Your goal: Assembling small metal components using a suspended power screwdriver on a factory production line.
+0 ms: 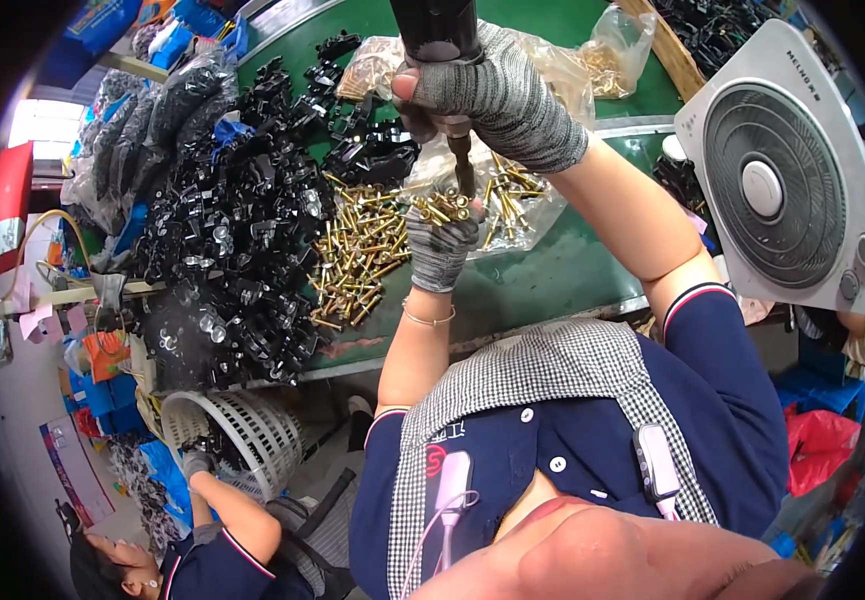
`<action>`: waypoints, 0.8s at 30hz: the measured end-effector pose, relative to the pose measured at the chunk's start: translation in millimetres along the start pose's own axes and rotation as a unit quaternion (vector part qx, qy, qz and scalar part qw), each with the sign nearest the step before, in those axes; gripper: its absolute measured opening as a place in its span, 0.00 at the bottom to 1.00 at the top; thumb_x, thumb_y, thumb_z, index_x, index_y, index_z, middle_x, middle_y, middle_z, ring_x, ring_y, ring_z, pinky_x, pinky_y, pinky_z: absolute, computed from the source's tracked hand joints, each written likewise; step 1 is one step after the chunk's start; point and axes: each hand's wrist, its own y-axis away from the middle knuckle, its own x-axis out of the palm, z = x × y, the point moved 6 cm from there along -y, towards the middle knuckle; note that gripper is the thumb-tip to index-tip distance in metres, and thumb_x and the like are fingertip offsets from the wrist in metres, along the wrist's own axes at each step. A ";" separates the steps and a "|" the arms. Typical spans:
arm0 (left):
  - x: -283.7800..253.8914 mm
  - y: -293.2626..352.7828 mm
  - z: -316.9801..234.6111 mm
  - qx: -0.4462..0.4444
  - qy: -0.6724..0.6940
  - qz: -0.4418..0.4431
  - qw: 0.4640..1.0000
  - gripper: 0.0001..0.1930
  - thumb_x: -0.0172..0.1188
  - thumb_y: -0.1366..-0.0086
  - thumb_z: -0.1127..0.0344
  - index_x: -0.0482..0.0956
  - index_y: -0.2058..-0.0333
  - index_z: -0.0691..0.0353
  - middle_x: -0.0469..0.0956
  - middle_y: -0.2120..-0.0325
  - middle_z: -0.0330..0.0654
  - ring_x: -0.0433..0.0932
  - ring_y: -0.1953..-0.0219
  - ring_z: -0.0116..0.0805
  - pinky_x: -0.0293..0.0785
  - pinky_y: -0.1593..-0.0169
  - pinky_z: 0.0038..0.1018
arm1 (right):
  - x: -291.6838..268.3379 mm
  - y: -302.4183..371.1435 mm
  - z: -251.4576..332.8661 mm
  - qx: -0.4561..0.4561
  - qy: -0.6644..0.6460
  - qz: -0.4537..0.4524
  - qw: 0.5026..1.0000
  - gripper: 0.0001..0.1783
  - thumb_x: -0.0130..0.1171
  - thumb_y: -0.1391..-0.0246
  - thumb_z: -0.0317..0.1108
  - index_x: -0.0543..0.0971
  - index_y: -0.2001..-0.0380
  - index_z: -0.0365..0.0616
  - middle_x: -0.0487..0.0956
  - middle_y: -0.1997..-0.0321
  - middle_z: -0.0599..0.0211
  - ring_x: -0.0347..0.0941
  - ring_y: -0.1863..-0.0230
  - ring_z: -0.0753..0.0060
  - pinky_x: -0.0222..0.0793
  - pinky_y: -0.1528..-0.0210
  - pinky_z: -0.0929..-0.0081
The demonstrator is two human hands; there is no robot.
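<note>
Gloved hands (442, 240) hold brass screws (445, 208) under driver (439, 40)

power driver (437, 30) top perhaps cut off

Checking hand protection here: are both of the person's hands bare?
No, the right hand gripping the power screwdriver and the left hand holding brass screws both wear grey knit gloves.
</note>
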 end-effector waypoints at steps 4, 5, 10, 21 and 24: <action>3.9 -7.3 -10.2 0.018 0.003 -0.005 1.000 0.15 0.59 0.46 0.54 0.72 0.79 0.60 0.72 0.82 0.44 0.71 0.78 0.45 0.67 0.73 0.39 | -7.1 0.7 -0.3 0.012 -0.025 -0.014 1.000 0.16 0.66 0.57 0.41 0.74 0.76 0.40 0.71 0.85 0.69 0.68 0.82 0.77 0.61 0.79 0.83; 6.2 -7.9 -14.6 0.026 0.000 -0.005 1.000 0.15 0.59 0.46 0.54 0.73 0.77 0.61 0.73 0.81 0.45 0.72 0.77 0.46 0.68 0.72 0.39 | -9.9 1.0 0.0 0.012 -0.024 -0.015 1.000 0.16 0.66 0.57 0.41 0.74 0.76 0.40 0.71 0.85 0.69 0.68 0.82 0.77 0.61 0.79 0.83; 13.4 -4.7 -17.6 -0.037 0.124 0.044 0.991 0.12 0.61 0.44 0.59 0.75 0.70 0.63 0.76 0.80 0.42 0.73 0.80 0.35 0.69 0.76 0.30 | -13.8 6.4 2.1 -0.011 -0.012 0.003 1.000 0.17 0.66 0.57 0.42 0.74 0.76 0.40 0.72 0.83 0.69 0.68 0.82 0.78 0.60 0.80 0.83; 21.3 6.4 -26.3 -0.223 0.351 0.099 0.904 0.07 0.59 0.43 0.70 0.75 0.65 0.62 0.73 0.81 0.35 0.65 0.86 0.19 0.60 0.83 0.15 | -18.7 -1.5 25.5 -0.067 0.113 -0.112 0.985 0.15 0.63 0.57 0.39 0.69 0.69 0.46 0.68 0.80 0.76 0.65 0.79 0.82 0.63 0.78 0.77; 20.2 7.2 -23.9 -0.198 0.327 0.087 0.920 0.07 0.60 0.43 0.70 0.75 0.65 0.62 0.73 0.82 0.34 0.65 0.86 0.18 0.59 0.83 0.15 | -16.0 -4.1 24.1 -0.049 0.158 -0.085 0.983 0.15 0.63 0.57 0.38 0.69 0.69 0.46 0.69 0.79 0.77 0.64 0.79 0.83 0.62 0.78 0.77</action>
